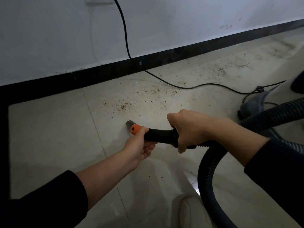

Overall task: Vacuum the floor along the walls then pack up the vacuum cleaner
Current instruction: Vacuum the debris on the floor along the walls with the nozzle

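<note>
**Dark sleeves [41, 203] low, both hands on the handle [160, 134]**

Slack hose [207, 170] loops beside the right arm, leaving the tip free to roam. Right hand [189, 129] grips the handle's rear to push; left hand [139, 145] curls round its front, by the orange collar [135, 129], to aim. Nozzle [129, 124] seems to rest on tile [49, 137], just short of the grit [123, 105] strewn toward the skirting board [115, 69].

Two hands [139, 146] [190, 129]; one hose [205, 171] — one cord [126, 38]

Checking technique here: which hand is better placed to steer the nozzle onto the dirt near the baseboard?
The left hand: it holds the handle right behind the orange collar, nearest the nozzle and dirt. The right hand grips farther back, by the hose.
</note>
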Demonstrator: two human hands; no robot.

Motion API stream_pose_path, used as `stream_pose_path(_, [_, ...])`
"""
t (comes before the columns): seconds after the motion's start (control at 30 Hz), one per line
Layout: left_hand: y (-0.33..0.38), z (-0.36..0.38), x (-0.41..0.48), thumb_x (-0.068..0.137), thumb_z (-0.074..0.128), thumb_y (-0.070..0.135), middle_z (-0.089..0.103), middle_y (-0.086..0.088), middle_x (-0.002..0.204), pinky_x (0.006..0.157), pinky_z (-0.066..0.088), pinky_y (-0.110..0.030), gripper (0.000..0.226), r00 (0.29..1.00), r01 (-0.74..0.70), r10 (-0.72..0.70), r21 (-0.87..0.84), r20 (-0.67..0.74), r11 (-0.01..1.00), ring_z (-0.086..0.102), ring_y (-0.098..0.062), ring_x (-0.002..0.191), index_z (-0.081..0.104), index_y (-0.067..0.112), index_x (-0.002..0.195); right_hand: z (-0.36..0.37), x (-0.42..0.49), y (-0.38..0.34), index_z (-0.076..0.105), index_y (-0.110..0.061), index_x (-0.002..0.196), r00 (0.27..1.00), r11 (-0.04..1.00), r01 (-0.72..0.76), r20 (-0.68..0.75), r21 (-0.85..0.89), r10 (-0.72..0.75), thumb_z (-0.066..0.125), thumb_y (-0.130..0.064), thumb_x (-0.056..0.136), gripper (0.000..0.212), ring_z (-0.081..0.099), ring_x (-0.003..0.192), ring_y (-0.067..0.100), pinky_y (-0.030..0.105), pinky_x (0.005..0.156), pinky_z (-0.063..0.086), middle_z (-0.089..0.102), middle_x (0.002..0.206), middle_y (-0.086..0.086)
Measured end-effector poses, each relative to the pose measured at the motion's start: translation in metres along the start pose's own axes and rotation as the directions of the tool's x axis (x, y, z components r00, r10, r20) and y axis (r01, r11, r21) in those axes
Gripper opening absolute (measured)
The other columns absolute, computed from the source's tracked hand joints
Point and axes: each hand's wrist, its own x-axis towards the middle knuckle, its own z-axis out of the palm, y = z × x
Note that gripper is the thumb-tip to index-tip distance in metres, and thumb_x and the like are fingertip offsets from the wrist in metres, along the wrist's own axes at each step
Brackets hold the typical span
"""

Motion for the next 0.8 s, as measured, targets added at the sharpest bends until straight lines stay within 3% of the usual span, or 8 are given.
stream_pose_path(0.1, [0.0,0.006,0.0,0.094,0.054,0.036,0.074,-0.009,0.082,0.052,0.047,-0.021,0.037,1.0,-0.001,0.001,0.007,0.031,1.0,0.059,-0.012,0.061,0.057,0.008,0.118,-0.001,-0.004,0.005,0.044,-0.017,0.095,1.0,1.0,-0.026,0.002,0.008,0.026,0.086,-0.035,0.064,0.055,0.051,0.069,0.014,0.027,0.052,0.04,0.051,0.083,-0.001])
stream_pose_path(0.4, [0.002,0.026,0.005,0.095,0.053,0.039,0.074,-0.008,0.08,0.054,0.047,-0.02,0.035,0.995,0.026,-0.028,0.025,0.094,0.999,0.058,-0.011,0.06,0.061,0.006,0.104,-0.002,-0.012,0.019,0.044,-0.018,0.089,0.996,0.995,-0.093,-0.009,-0.023,0.093,0.086,-0.035,0.062,0.053,0.054,0.069,0.016,0.029,0.053,0.045,0.052,0.082,0.0])
stream_pose_path(0.8, [0.011,0.028,0.017,0.095,0.053,0.04,0.074,-0.006,0.078,0.054,0.048,-0.021,0.039,0.995,-0.015,0.011,0.037,0.098,0.999,0.059,-0.01,0.06,0.062,0.005,0.109,-0.006,-0.005,0.021,0.043,-0.018,0.096,0.993,0.994,-0.108,-0.04,-0.027,0.107,0.085,-0.036,0.065,0.055,0.05,0.067,0.013,0.027,0.049,0.036,0.049,0.082,-0.002])
